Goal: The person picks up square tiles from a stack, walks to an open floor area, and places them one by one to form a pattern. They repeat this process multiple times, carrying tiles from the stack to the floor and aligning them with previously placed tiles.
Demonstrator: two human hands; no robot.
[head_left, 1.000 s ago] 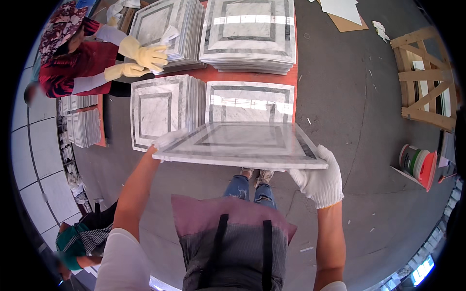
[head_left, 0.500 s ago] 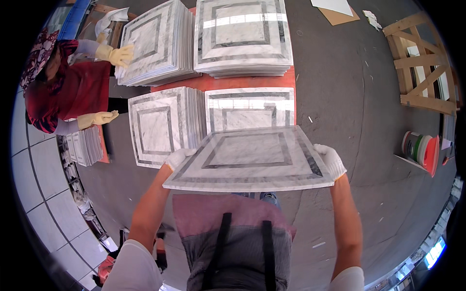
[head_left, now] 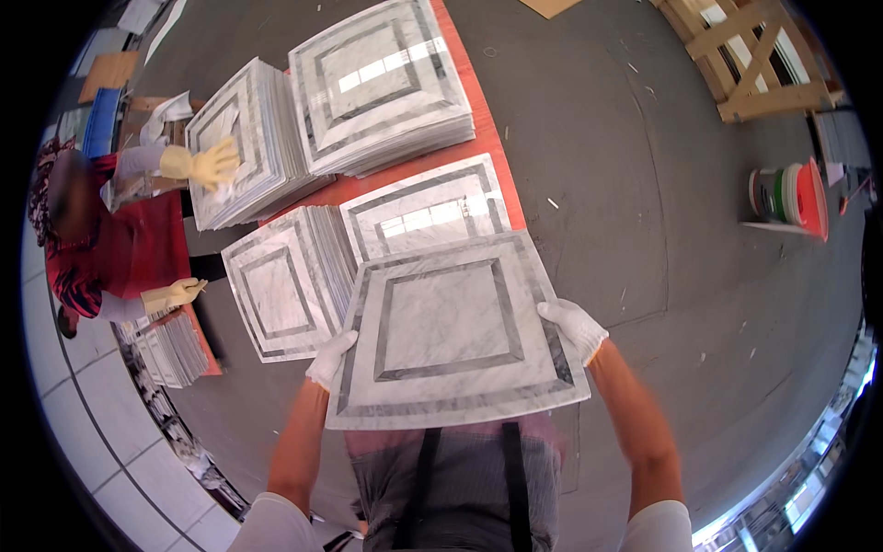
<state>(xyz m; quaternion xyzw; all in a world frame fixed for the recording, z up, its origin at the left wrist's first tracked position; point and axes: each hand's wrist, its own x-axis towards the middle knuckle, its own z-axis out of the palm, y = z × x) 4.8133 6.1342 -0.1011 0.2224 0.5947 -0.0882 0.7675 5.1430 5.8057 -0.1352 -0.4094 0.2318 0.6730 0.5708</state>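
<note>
A square marble tile (head_left: pixel 448 317) with a dark grey inlaid border and inner frame is held in front of my body, its patterned face toward me. My left hand (head_left: pixel 331 360), in a white knit glove, grips its left edge, thumb on the face. Gloved the same way, my right hand (head_left: pixel 575 331) clasps the right edge. The fingers behind the tile are hidden. Just beyond it, a stack of like tiles (head_left: pixel 423 212) is partly covered by the held one. A leaning row of tiles (head_left: pixel 276 285) stands to its left.
Two more tile stacks (head_left: pixel 382 87) (head_left: pixel 235 138) sit farther off on an orange-red base (head_left: pixel 501 179). At left, a person in red (head_left: pixel 138 244) wears yellow gloves, one on a stack. Grey floor (head_left: pixel 644 386) spreads right, with buckets (head_left: pixel 782 195) and a wooden crate (head_left: pixel 750 60).
The held tile has tilted up to show more of its face and come lower toward me. My view has turned, so the stacks now appear slanted and farther left.
</note>
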